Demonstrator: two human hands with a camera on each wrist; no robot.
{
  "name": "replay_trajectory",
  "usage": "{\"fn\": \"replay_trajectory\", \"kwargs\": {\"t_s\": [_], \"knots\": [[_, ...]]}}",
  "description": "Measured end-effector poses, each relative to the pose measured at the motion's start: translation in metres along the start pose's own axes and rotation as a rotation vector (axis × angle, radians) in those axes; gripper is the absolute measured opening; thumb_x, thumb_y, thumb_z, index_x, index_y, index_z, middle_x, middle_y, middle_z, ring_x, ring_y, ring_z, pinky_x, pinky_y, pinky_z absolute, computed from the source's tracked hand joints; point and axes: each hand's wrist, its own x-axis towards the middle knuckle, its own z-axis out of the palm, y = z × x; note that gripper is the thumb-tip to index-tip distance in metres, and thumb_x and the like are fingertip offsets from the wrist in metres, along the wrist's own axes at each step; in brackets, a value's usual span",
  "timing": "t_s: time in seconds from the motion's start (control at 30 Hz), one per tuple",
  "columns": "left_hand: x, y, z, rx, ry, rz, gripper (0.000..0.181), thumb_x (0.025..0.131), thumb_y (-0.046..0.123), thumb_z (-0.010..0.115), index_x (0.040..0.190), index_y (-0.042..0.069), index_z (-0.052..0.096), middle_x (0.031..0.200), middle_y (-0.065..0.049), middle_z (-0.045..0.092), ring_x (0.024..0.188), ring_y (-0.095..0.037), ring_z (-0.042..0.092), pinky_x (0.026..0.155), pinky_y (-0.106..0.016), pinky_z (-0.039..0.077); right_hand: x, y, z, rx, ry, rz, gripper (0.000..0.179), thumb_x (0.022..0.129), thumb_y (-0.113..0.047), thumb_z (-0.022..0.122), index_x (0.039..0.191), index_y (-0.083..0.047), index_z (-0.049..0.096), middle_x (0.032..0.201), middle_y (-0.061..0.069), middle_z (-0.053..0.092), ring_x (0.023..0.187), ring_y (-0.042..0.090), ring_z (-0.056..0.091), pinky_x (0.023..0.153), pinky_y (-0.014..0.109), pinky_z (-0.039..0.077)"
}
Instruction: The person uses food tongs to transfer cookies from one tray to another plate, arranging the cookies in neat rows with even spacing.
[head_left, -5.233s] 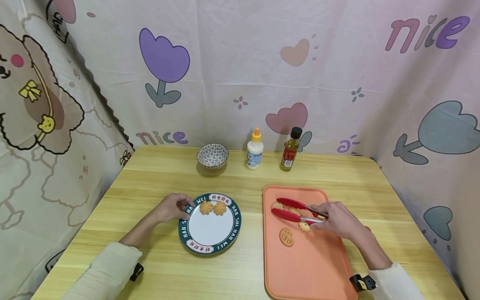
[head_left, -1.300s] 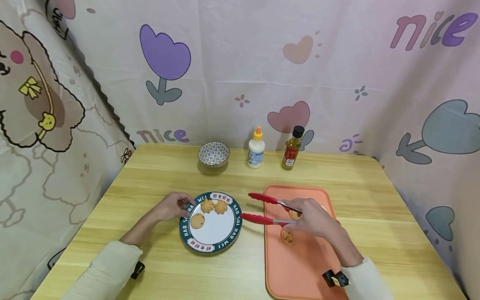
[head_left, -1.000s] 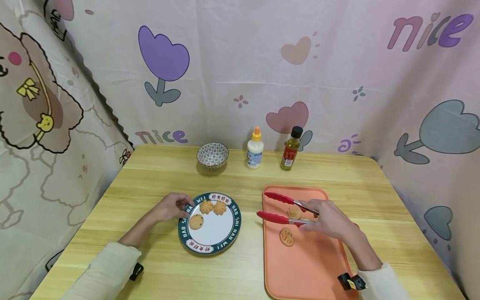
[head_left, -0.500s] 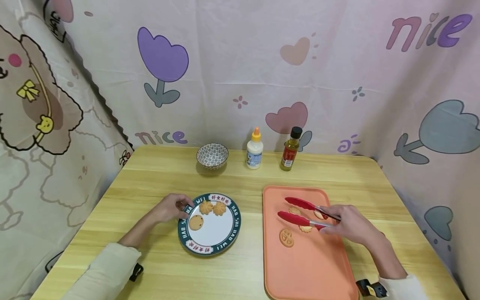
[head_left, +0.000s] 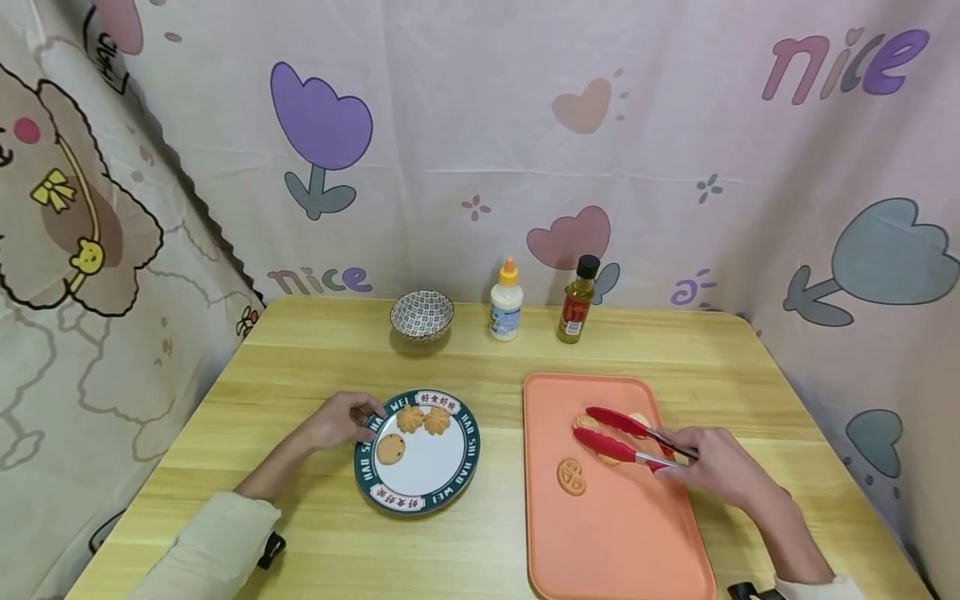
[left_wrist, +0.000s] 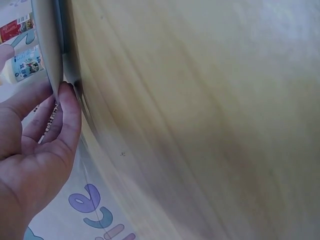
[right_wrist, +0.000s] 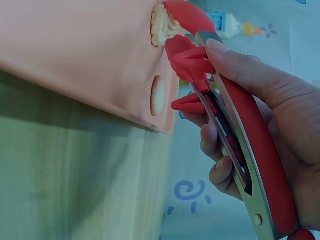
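My left hand (head_left: pixel 341 418) pinches the left rim of the white plate (head_left: pixel 431 475) with its green lettered border. On the plate lie a round cookie (head_left: pixel 391 449) and two flower-shaped cookies (head_left: pixel 437 421). The red-tipped tongs (head_left: pixel 604 446) are gripped in my right hand (head_left: pixel 716 467), low over the orange tray (head_left: pixel 600 542). In the right wrist view, the tong tips stand slightly apart right at a ridged cookie (right_wrist: pixel 162 25), while an oval-looking cookie (right_wrist: pixel 158 95) lies nearer the tray edge. A pretzel-shaped cookie (head_left: pixel 572 477) sits left of the tongs, which partly hide other cookies.
Along the back of the wooden table (head_left: pixel 330 350) stand a patterned bowl (head_left: pixel 422 315), a white bottle with an orange cap (head_left: pixel 506 310) and a dark-capped oil bottle (head_left: pixel 576 304). A printed curtain (head_left: pixel 450 125) hangs behind them.
A round cookie has come onto the plate since the oldest frame. My right hand has since carried the tongs from beside the plate rightward over the tray, their tips now closer together. My left hand stays put.
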Motion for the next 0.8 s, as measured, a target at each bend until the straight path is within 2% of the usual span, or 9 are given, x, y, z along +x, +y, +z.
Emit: {"fn": "replay_trajectory", "kwargs": {"t_s": [0.13,0.23,0.4,0.7,0.8], "knots": [[-0.001,-0.001,0.0,0.002,0.005,-0.003,0.028,0.075,0.002,0.074,0.101,0.004,0.066,0.098,-0.009,0.062,0.084,-0.02,0.053,0.071,-0.03,0.046,-0.001,-0.001,0.002,0.006,0.01,0.0,0.058,0.069,-0.033,0.082,0.117,-0.004,0.067,0.104,0.009,0.069,0.075,0.015,0.049,0.059,0.022,0.036],[0.0,-0.002,0.0,0.0,0.006,-0.007,0.028,0.075,0.002,0.073,0.102,0.005,0.066,0.098,-0.009,0.062,0.085,-0.02,0.053,0.071,-0.03,0.046,-0.001,-0.002,0.002,0.003,0.02,-0.002,0.057,0.068,-0.031,0.082,0.116,-0.004,0.067,0.101,0.007,0.069,0.073,0.013,0.048,0.058,0.021,0.036],[-0.001,-0.001,-0.001,0.007,0.01,-0.004,0.027,0.075,0.002,0.074,0.101,0.005,0.066,0.099,-0.009,0.062,0.085,-0.02,0.054,0.072,-0.03,0.047,0.0,-0.005,0.001,-0.001,0.037,-0.013,0.055,0.07,-0.029,0.081,0.117,-0.004,0.067,0.081,-0.001,0.062,0.065,0.008,0.042,0.054,0.021,0.032],[-0.001,-0.001,0.001,0.009,0.008,-0.009,0.028,0.075,0.002,0.074,0.101,0.005,0.066,0.099,-0.009,0.062,0.085,-0.02,0.054,0.073,-0.03,0.047,0.01,-0.018,0.004,0.005,0.052,-0.049,0.054,0.072,-0.029,0.081,0.119,-0.006,0.066,0.067,-0.005,0.044,0.06,0.007,0.036,0.05,0.021,0.03],[-0.001,0.0,0.001,0.01,0.009,-0.009,0.027,0.075,0.002,0.074,0.101,0.005,0.066,0.099,-0.009,0.062,0.085,-0.02,0.054,0.072,-0.03,0.047,0.016,-0.024,0.006,-0.003,0.071,-0.07,0.054,0.071,-0.029,0.081,0.118,-0.007,0.067,0.075,-0.003,0.059,0.063,0.008,0.041,0.052,0.021,0.032]]}}
